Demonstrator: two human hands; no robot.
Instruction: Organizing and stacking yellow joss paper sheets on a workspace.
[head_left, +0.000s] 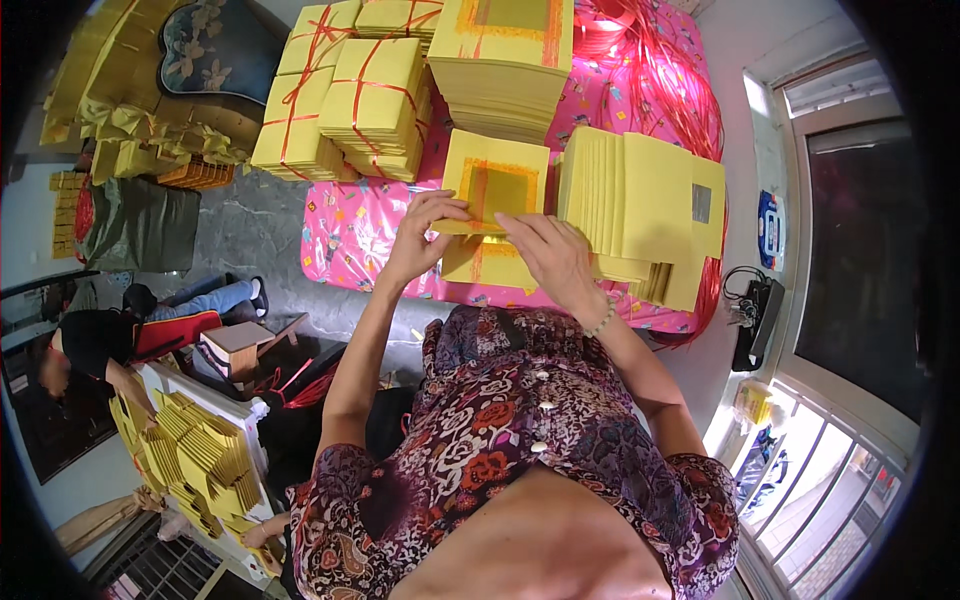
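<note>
Between my two hands is a yellow joss paper sheet (497,148) with an orange-edged square in its middle. My left hand (425,235) grips the near left part of it, thumb below and fingers on top. On the near right side, the fingers of my right hand (555,260) press on the same sheet; a beaded bracelet circles that wrist. Just under the hands lies another yellow sheet (482,264) with an orange border, partly covered. To the right of my right hand, a row of folded yellow papers (640,200) leans in overlapping layers.
A pink patterned cover (345,240) spreads over the table. Behind stand a tall yellow paper stack (500,85) and several bundles (370,90) tied with red ribbon. Loose red ribbons (660,75) lie far right. Other people work at a white table (160,380) on the left.
</note>
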